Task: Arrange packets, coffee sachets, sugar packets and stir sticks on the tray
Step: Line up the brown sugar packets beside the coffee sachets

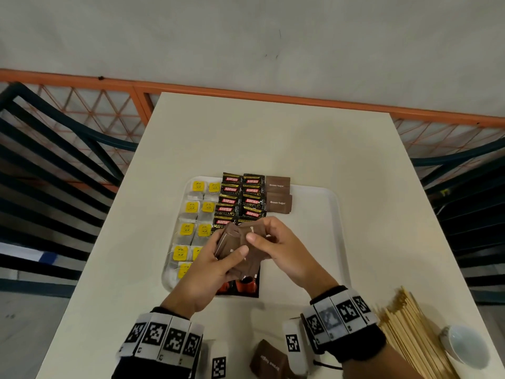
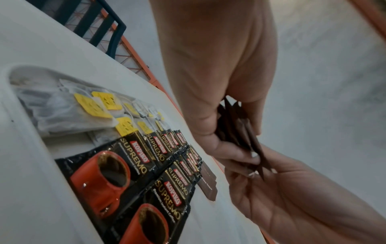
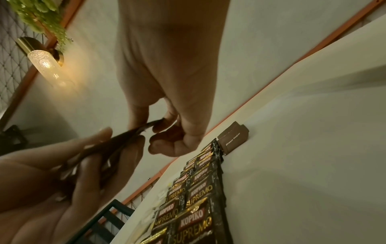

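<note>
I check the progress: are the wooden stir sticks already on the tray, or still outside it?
Still outside. The stir sticks lie in a pile on the table, near the tray, beside a white cup.

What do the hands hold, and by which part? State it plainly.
The left hand grips a stack of brown sugar packets around its near end; the right hand pinches the top packet's far edge.

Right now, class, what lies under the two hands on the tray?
Under the left hand and right hand, holding brown sugar packets, lie coffee sachets and tea bags on the tray, partly hidden.
</note>
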A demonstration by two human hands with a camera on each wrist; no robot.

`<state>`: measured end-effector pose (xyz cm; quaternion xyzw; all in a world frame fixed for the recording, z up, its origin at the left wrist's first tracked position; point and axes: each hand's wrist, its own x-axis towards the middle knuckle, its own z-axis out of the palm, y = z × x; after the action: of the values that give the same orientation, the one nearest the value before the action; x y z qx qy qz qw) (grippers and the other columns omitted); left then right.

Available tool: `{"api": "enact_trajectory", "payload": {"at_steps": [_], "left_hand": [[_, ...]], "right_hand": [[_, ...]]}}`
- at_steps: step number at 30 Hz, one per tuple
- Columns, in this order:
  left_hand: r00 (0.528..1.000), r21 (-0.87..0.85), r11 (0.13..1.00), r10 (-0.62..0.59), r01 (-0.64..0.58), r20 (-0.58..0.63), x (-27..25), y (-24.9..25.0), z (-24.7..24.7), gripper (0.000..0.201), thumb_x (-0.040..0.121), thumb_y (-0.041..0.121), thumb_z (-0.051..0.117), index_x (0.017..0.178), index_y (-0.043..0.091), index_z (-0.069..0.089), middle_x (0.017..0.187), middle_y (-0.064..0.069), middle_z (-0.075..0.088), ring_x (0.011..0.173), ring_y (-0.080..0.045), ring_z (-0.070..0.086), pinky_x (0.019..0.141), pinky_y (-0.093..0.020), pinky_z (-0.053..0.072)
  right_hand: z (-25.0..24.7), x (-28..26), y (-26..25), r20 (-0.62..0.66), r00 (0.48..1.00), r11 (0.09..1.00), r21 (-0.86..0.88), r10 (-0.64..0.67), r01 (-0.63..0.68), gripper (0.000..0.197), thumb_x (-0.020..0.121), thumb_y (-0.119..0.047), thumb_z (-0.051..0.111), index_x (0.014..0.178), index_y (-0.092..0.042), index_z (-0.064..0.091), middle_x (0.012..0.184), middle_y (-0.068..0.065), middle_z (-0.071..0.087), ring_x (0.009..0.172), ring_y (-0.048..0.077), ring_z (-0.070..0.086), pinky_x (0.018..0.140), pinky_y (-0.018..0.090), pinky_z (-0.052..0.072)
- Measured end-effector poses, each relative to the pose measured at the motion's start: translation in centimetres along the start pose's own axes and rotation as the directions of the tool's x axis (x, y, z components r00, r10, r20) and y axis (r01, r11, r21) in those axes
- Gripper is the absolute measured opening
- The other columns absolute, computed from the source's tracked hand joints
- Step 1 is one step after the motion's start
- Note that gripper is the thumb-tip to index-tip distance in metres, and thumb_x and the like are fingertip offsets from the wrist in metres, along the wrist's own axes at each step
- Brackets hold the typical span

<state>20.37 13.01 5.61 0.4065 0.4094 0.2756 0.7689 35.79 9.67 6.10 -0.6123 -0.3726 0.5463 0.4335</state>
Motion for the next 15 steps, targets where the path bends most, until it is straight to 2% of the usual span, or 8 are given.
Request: {"api": "enact_trajectory", "payload": {"at_steps": [2,4,6,8,12,15], "left_hand": [[1.0,-0.015,1.0,0.002,-0.002,-0.019,0.0,-0.1,-0.1,0.03,0.085,0.002,0.057,0.106,0.023,0.055,0.093,-0.002,0.072,0.082,-0.018,0.071,0.069,-0.035,0.059],[0.999,-0.02,1.0,0.006,-0.007,-0.041,0.1,-0.2,-0.2,0.03,0.085,0.001,0.057,0.105,0.023,0.055,0.089,0.0,0.072,0.079,-0.016,0.071,0.067,-0.033,0.059],[0.998,-0.014,1.0,0.018,-0.019,-0.063,0.2,-0.3,-0.5,0.03,0.085,0.002,0.058,0.105,0.025,0.055,0.087,0.002,0.073,0.078,-0.015,0.071,0.065,-0.03,0.058],[0.995,-0.009,0.999,0.039,-0.04,-0.091,0.3,-0.4,-0.7,0.03,0.086,0.003,0.058,0.103,0.027,0.055,0.088,0.003,0.073,0.078,-0.013,0.071,0.063,-0.029,0.058],[0.981,0.038,0.994,0.106,-0.102,-0.16,0.4,-0.5,-0.8,0.027,0.088,0.008,0.057,0.101,0.031,0.054,0.095,0.001,0.069,0.084,-0.013,0.069,0.066,-0.029,0.057],[0.977,0.071,0.991,0.127,-0.116,-0.17,0.4,-0.7,-0.8,0.023,0.09,0.011,0.054,0.103,0.031,0.054,0.101,-0.002,0.068,0.092,-0.017,0.067,0.067,-0.029,0.057]], "right_hand": [[-0.4,-0.1,-0.2,-0.028,0.999,0.994,0.105,0.02,-0.017,0.027,0.09,-0.015,0.057,0.115,-0.008,0.05,0.106,0.01,0.064,0.09,0.018,0.066,0.075,0.035,0.058],[-0.8,-0.3,-0.5,-0.081,0.997,0.989,0.145,0.02,-0.008,0.024,0.092,-0.011,0.054,0.116,-0.011,0.05,0.099,0.007,0.065,0.078,0.015,0.068,0.067,0.031,0.058],[-1.2,-0.6,-0.5,-0.104,0.995,0.994,0.112,-0.004,0.016,0.026,0.093,-0.009,0.05,0.117,-0.02,0.053,0.095,0.003,0.064,0.071,0.013,0.065,0.06,0.027,0.055],[-1.4,-0.9,-0.3,-0.066,0.998,0.998,0.058,-0.017,0.021,0.037,0.095,-0.005,0.046,0.124,-0.026,0.05,0.098,0.0,0.061,0.072,0.012,0.062,0.061,0.025,0.054],[-1.4,-1.4,0.1,0.091,0.996,0.999,-0.052,-0.01,0.015,0.053,0.094,0.003,0.044,0.136,-0.028,0.041,0.114,-0.003,0.059,0.078,0.008,0.061,0.067,0.021,0.053],[-1.3,-1.6,0.1,0.104,0.995,1.0,-0.008,-0.003,0.003,0.045,0.09,0.0,0.053,0.128,-0.024,0.047,0.098,-0.002,0.064,0.07,0.005,0.063,0.064,0.019,0.052]]}}
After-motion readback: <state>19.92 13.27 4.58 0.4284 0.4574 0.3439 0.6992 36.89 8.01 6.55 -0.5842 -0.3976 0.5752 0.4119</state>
